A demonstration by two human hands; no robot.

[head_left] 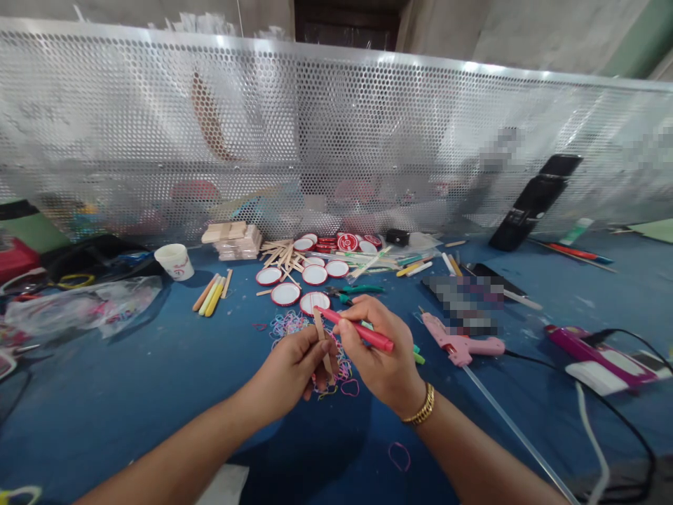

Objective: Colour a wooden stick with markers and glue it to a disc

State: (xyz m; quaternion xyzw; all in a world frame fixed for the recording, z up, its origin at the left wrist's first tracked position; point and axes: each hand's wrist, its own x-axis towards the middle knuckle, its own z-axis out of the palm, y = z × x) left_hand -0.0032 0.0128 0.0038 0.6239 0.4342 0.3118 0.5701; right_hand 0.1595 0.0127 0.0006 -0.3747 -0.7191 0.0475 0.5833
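While, head view, the left hand [294, 365] pinches a wooden stick [321, 342], the right hand [381, 351] grips a pink marker [368, 333], tip at the stick's top. Rubber bands [287, 327] around and below; from hands: lids [315, 274] 11 o'clock, cup [174, 262] 10, glue gun [463, 347] 3.

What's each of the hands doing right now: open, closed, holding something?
Left hand: closed, holding a wooden stick.
Right hand: closed, holding a red marker.
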